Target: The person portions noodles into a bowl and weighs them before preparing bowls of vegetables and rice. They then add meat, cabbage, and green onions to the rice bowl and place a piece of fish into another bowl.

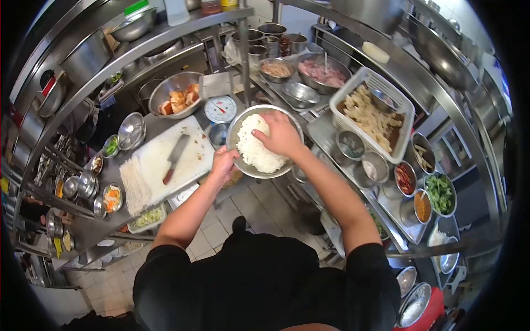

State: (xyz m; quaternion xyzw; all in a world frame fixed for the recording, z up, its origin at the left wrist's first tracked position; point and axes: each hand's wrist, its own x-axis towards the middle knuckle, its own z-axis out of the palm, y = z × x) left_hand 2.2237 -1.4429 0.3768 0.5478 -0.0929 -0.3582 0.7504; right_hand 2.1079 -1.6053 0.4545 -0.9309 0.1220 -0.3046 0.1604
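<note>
A metal bowl [295, 124] of white rice [251, 140] is held up in front of me, over the gap between the two counters. At its left rim, my left hand [223, 164] is closed on the edge of the bowl. My right hand [277, 134] reaches in from the right and lies on the rice, its thumb apart from the other fingers. The tips of those fingers are hard to see. Behind the bowl stands a round dial scale [221, 109].
On the left counter a knife [176, 159] lies on a white cutting board [190, 149], near a bowl of meat chunks [179, 102]. The right side holds a white basket [406, 132] of pale food pieces and several small containers. Metal shelf rails [243, 49] surround the workspace.
</note>
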